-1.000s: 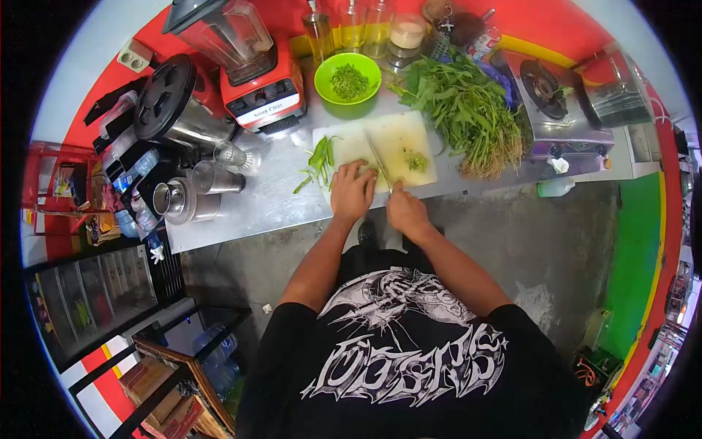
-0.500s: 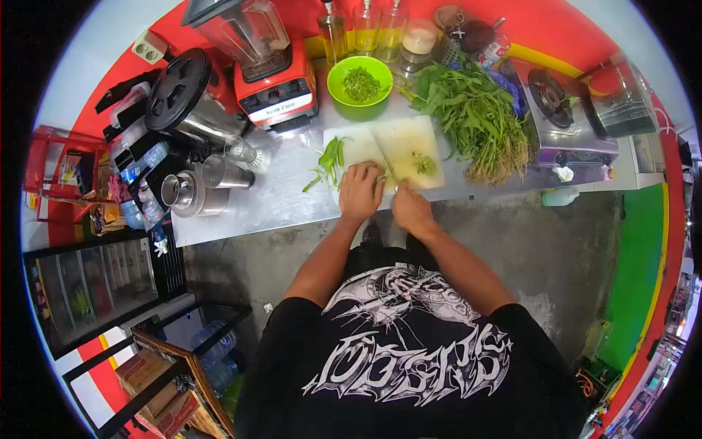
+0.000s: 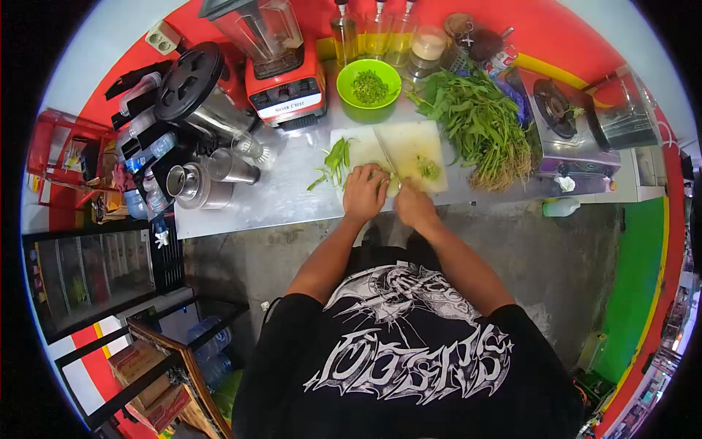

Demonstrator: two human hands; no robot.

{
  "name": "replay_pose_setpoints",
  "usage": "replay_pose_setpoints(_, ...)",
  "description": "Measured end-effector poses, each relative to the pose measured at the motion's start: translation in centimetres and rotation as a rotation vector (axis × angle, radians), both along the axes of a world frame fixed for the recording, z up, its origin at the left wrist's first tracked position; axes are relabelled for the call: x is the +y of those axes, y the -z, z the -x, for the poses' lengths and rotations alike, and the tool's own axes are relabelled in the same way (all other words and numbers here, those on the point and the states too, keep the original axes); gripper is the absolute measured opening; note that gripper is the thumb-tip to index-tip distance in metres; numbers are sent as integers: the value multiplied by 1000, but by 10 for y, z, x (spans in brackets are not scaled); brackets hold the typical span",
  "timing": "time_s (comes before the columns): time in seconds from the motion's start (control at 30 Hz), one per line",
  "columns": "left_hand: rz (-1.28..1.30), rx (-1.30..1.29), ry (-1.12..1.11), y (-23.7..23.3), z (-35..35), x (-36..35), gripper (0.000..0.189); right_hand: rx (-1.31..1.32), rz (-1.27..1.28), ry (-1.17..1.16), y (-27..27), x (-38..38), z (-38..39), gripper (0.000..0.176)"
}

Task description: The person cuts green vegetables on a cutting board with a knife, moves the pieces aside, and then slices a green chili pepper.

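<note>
A pale cutting board [image 3: 428, 136] lies at the counter's front edge. On its left part my left hand [image 3: 365, 194] presses down with bent fingers around green pieces, mostly hidden beneath them. My right hand [image 3: 417, 208] is wrapped round the handle of a knife [image 3: 385, 148], whose blade points away from me across the board. Long green vegetable pieces [image 3: 336, 159] lie left of my left hand. A small heap of chopped greens [image 3: 428, 169] is right of the blade. Behind the board stands a green bowl [image 3: 369, 110] holding chopped greens.
Leafy greens with roots [image 3: 479, 117] lie right of the board, beside a gas stove [image 3: 578, 150]. A red blender [image 3: 287, 95], bottles [image 3: 376, 33] and a jar [image 3: 426, 51] stand behind. Metal cups [image 3: 232, 167] and a lidded steel container [image 3: 212, 110] are at left.
The view has shifted, so the counter appears slightly right and lower. Both hands stay at the board, with the knife still in my right hand.
</note>
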State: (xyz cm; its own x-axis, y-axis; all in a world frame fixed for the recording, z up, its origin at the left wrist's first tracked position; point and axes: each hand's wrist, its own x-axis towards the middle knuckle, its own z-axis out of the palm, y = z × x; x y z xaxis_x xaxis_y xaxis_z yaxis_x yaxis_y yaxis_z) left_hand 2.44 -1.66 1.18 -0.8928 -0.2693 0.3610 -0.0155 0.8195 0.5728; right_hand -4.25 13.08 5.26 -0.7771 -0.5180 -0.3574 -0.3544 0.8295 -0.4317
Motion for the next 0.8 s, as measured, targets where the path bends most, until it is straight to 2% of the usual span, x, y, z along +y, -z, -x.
replay_pose_setpoints(0.1,7,-7,-6,0,0,0,14,-83,-66,-104,-15,-2,13,33)
replay_pose_setpoints(0.13,9,-1,-11,-1,0,0,14,-94,-36,-28,-16,-2,9,35)
replay_pose_setpoints(0.37,9,-7,-2,-1,1,-3,16,-71,-15,7,14,4,-2,39)
replay_pose_setpoints(0.47,27,7,10,-1,1,-8,16,-145,-71,-35,-19,-8,12,38)
replay_pose_setpoints(0.57,38,34,36,-3,4,-12,17,-108,-31,7,8,-5,12,40)
replay_pose_setpoints(0.8,12,4,45,1,4,-11,15,-81,21,48,9,-8,-1,41)
